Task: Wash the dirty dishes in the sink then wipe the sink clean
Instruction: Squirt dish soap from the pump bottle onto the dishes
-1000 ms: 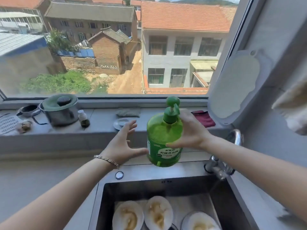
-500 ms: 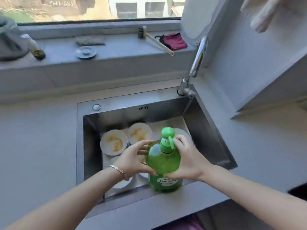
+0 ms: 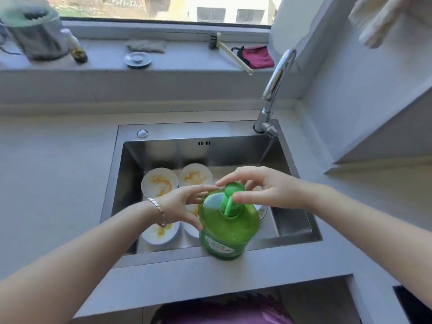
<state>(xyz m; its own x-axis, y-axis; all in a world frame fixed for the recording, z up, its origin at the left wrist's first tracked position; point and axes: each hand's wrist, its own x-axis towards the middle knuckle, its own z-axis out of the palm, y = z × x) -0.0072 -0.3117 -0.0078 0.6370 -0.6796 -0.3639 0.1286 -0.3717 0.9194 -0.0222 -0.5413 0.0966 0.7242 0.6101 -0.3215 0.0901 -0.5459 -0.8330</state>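
Note:
A green pump bottle of dish soap [image 3: 228, 228] stands on the front rim of the steel sink [image 3: 163, 129]. My left hand [image 3: 182, 206] grips the bottle's left side, fingers on its shoulder and thumb lower down. My right hand [image 3: 264, 188] hovers over the pump head, with its straight forefinger behind the head and its thumb touching the spout. Several white plates smeared with yellow lie in the basin, among them one plate [image 3: 159, 183] at the back left, a second [image 3: 195, 175] beside it and a third [image 3: 161, 235] under my left wrist. More plates are hidden behind the bottle and hands.
The faucet [image 3: 275, 80] rises at the sink's back right corner. On the window sill stand a lidded pot [image 3: 37, 36], a small bottle [image 3: 78, 49], a drain stopper [image 3: 138, 59], a brush [image 3: 231, 52] and a red cloth [image 3: 258, 57]. A towel [image 3: 378, 19] hangs top right.
The bottle came down from the sill to the sink's front rim. My right hand left the bottle's body and moved up over the pump head. My left hand took hold of its side.

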